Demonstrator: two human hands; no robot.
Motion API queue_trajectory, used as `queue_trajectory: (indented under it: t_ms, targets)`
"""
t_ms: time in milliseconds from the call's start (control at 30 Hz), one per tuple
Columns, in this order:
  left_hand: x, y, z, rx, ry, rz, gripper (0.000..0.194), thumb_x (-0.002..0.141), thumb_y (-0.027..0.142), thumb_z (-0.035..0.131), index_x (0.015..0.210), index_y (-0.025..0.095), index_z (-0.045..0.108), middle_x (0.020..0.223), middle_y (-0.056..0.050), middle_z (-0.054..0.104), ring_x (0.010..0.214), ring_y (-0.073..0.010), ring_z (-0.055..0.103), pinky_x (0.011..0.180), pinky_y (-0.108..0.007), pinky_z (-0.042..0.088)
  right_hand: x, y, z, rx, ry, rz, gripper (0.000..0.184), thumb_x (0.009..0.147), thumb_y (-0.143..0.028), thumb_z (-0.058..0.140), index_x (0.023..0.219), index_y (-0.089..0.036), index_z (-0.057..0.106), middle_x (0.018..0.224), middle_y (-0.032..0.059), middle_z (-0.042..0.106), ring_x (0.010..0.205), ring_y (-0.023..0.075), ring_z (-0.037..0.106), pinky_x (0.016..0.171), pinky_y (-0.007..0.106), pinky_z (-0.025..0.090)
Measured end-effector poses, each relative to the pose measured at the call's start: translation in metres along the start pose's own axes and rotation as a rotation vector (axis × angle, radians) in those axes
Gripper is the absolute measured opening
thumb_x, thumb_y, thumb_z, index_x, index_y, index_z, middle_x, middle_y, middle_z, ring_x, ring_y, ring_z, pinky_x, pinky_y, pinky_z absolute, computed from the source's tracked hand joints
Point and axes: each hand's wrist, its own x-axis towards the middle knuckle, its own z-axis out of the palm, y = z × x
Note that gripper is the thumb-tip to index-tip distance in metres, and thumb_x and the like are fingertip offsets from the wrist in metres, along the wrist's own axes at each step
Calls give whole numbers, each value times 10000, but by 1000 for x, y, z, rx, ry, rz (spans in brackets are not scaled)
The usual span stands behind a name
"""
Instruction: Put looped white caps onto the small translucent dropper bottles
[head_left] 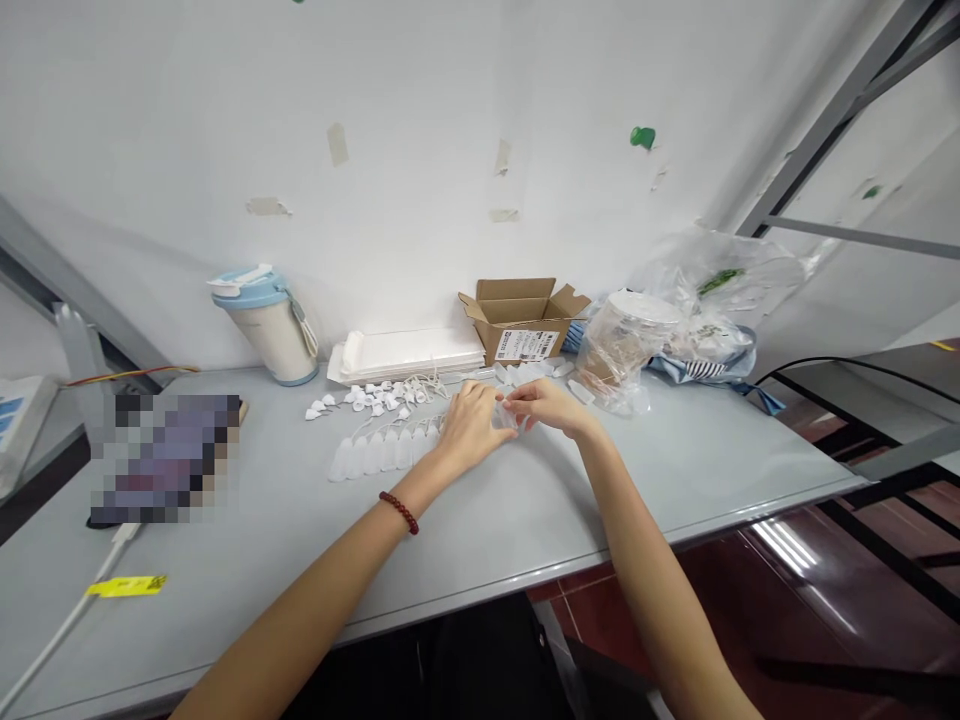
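My left hand [472,425] and my right hand [549,404] meet above the table, both closed on a small translucent plastic piece [508,416]. Fingers partly cover it, so its exact shape is unclear. Left of my left hand lies a row of flat translucent pieces [382,452] with thin white cords at their upper ends. Behind that row sits a loose cluster of small white caps [375,398], some with cords. More clear pieces [529,373] are scattered just beyond my hands.
At the back stand a brown open carton [523,338], a flat white box [412,352] and a blue-lidded tumbler [271,325]. Bagged items [626,350] lie to the right. A blurred-out device [172,460] with a white cable [71,615] is at left. The grey table's [510,585] front edge is near.
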Motion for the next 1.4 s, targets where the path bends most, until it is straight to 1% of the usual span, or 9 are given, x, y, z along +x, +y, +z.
queue_trajectory:
  t_ms: [133,300,767,1000,1067,1167,1233,1300,1400]
  targets:
    - [5,6,3,41,-134,-82,371,684,336,730,981,162,593,1077,-100,636,1134,-293,479,902,-414,430,3,5,-2,-61,9,30,89,720,-163,645,656,-110,677,531,10,604,512,110,556,480,215,465]
    - [6,5,6,64,-195,-62,402,690,359,703,1012,151,584,1122,-116,632,1148,-303,469,896,-422,420,6,10,-4,-84,-2,52,72,670,-139,675,604,-112,663,485,3,600,486,114,561,467,213,469]
    - [3,0,13,81,-168,8,322,705,340,675,965,170,589,1084,-124,643,1101,-329,491,842,-430,427,8,16,-6,-55,-24,38,79,615,-201,724,607,-133,685,499,5,625,494,133,583,504,250,501]
    - [-3,-3,6,73,-157,-7,440,712,440,674,1041,158,597,1103,-135,637,1117,-349,474,871,-457,421,6,11,-3,-135,2,43,145,714,-199,641,586,-131,652,511,27,626,502,152,605,522,276,518]
    - [-6,-10,1,57,-103,-20,445,737,468,642,1052,157,606,1094,-130,645,1112,-343,481,878,-462,424,5,10,-2,-184,36,30,216,751,-222,617,553,-137,625,503,36,623,503,157,612,515,271,509]
    - [-9,-32,-10,67,42,-50,294,791,396,573,966,171,646,1006,-108,677,1043,-313,530,844,-434,452,6,10,-1,-293,152,-17,248,792,-251,584,572,-140,618,519,49,632,506,161,608,526,268,485]
    - [-9,-52,-20,95,122,-76,188,791,275,524,881,186,663,924,-91,693,963,-291,560,811,-415,465,11,8,2,-383,270,-72,224,829,-257,538,684,-128,651,602,70,665,568,175,621,590,288,480]
    - [-8,-73,-31,117,161,-106,204,770,183,476,842,184,668,897,-96,693,959,-293,555,862,-440,441,21,3,7,-472,357,-147,215,862,-236,489,844,-115,666,760,100,699,706,195,642,700,311,474]
    - [-2,-95,-44,147,205,-157,236,753,144,449,822,166,674,896,-118,687,975,-305,539,907,-467,405,44,-8,18,-602,337,-273,211,847,-150,508,999,-117,651,976,110,694,898,193,623,836,300,437]
